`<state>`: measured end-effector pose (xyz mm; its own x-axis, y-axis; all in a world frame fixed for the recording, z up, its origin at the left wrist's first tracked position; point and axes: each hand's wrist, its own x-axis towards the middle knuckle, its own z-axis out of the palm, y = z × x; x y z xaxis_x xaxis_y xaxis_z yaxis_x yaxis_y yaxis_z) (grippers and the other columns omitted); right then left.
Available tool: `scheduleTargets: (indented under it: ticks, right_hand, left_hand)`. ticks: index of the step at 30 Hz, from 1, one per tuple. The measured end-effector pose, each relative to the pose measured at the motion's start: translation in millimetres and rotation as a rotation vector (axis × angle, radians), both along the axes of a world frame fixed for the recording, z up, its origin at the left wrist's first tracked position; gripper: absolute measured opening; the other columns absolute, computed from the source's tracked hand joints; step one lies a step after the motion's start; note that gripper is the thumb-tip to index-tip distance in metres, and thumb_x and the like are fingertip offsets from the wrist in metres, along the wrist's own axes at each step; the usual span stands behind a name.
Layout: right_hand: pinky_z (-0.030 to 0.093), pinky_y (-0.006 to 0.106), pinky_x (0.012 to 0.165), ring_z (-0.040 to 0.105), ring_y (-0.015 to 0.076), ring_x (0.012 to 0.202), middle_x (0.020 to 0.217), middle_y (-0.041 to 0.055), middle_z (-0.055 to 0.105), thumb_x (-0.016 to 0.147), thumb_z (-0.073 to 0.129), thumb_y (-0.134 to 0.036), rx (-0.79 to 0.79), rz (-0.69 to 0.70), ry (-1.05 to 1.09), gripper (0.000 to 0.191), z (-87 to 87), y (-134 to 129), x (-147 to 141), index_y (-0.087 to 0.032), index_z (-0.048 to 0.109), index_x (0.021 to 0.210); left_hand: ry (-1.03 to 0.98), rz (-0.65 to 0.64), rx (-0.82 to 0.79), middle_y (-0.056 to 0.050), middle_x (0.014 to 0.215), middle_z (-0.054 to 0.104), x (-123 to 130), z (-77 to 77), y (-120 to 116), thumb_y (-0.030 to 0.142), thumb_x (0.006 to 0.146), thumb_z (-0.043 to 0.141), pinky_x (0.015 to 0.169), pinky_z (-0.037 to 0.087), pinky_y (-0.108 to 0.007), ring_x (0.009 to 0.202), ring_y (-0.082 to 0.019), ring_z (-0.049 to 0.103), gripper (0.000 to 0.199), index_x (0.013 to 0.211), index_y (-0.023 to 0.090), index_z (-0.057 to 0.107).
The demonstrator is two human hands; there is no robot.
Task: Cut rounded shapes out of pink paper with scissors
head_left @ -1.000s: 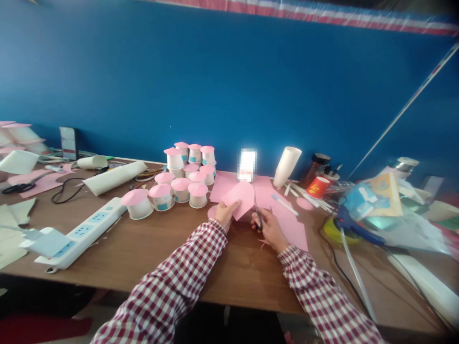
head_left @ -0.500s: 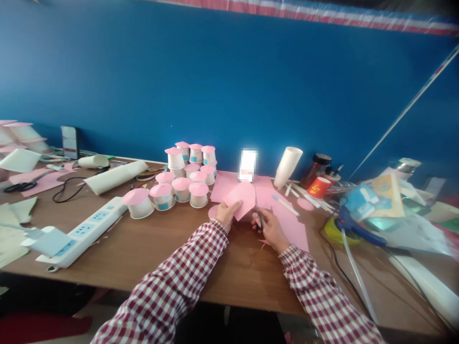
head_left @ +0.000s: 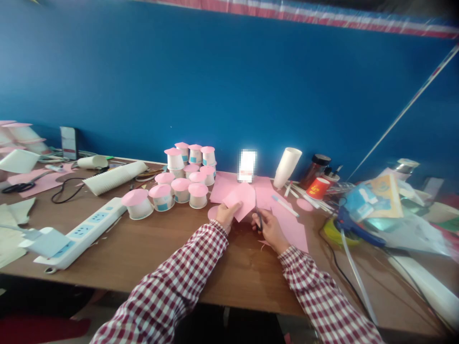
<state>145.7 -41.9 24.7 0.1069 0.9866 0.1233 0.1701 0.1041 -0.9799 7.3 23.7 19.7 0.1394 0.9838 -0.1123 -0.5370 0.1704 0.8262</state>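
Observation:
My left hand pinches a piece of pink paper by its lower left edge. My right hand is closed round dark scissors, whose blades point up along the right edge of that paper. Beneath and behind lie larger pink sheets on the brown table. A pink disc lies just left of my left hand. To the left stand several white paper cups with pink cone-shaped paper tops.
A power strip and a stack of white cups lie at left. Further right are a standing white cup stack, a red cup, a blue glue gun with cables, and plastic bags. A blurred bright phone stands behind the paper.
Both hands keep nearly the same place. The right edge of the held paper looks slightly rounder at the scissors.

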Motion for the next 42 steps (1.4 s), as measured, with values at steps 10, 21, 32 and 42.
scheduleTargets:
  ticks: [10,21,32,42]
  right_hand:
    - [0.036,0.019,0.04,0.054,0.0112,0.05,0.061,-0.0003,0.057,0.076,0.058,-0.051,-0.003,-0.006,0.0,0.037,1.7,-1.1,-0.5,-0.017,0.061,0.09]
    - [0.036,0.019,0.041,0.052,0.011,0.05,0.06,-0.0009,0.056,0.076,0.058,-0.051,-0.017,-0.026,0.012,0.043,3.5,-1.0,-2.4,-0.016,0.062,0.1]
    - [0.039,0.02,0.042,0.051,0.0106,0.05,0.06,-0.0005,0.056,0.077,0.058,-0.049,0.0,-0.016,0.012,0.044,-0.3,1.0,-0.6,-0.015,0.062,0.104]
    - [0.039,0.02,0.042,0.052,0.0109,0.051,0.061,-0.0005,0.056,0.077,0.058,-0.05,0.003,-0.023,0.005,0.042,-1.5,0.8,-0.4,-0.015,0.062,0.1]
  left_hand:
    - [0.015,-0.029,0.024,-0.016,0.086,0.07,-1.0,-3.0,1.4,0.03,0.056,0.08,0.071,0.055,-0.034,0.076,-0.023,0.066,0.041,0.087,0.006,0.066]
    - [0.025,0.008,-0.009,-0.016,0.087,0.07,-0.1,6.4,-2.7,0.028,0.055,0.081,0.073,0.054,-0.034,0.079,-0.023,0.066,0.04,0.085,0.007,0.066]
    - [0.04,0.008,-0.01,-0.016,0.088,0.069,-0.4,4.6,-1.5,0.027,0.058,0.079,0.066,0.053,-0.03,0.072,-0.02,0.065,0.037,0.086,0.007,0.065]
    - [0.023,0.015,-0.013,-0.019,0.097,0.068,0.3,4.4,-0.6,0.027,0.057,0.08,0.068,0.054,-0.03,0.079,-0.021,0.065,0.041,0.088,0.005,0.065]
